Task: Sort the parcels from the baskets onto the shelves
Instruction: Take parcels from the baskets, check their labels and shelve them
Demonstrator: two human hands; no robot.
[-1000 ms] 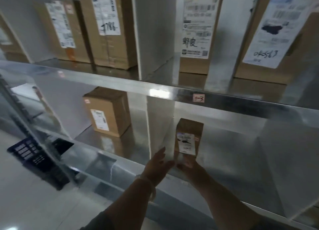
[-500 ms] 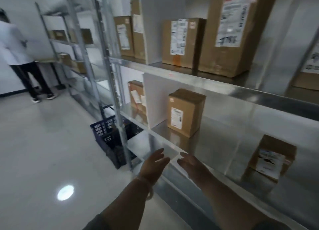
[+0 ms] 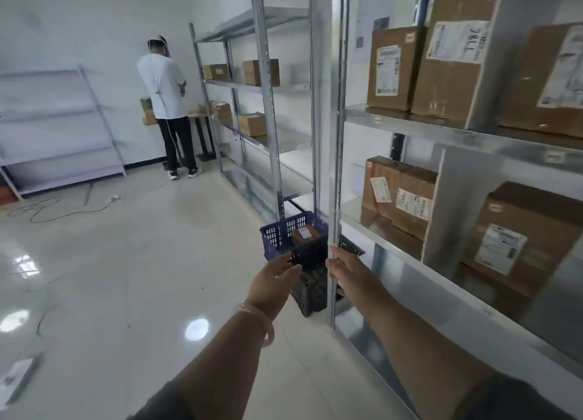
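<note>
Both hands swing away from the shelves [image 3: 441, 134] toward the blue basket [image 3: 277, 234], left hand [image 3: 272, 283] and right hand [image 3: 346, 270] empty, fingers loosely extended; a parcel [image 3: 306, 234] inside looks next.

Both bare forearms are stretched forward and slightly downward, side by side. The left hand [image 3: 273, 281] is held open, palm turned inward, fingers straight and loosely together, with nothing grasped. The right hand [image 3: 345, 270] is likewise spread, palm turned toward the left one, fingers extended, and nothing is held in it.
</note>
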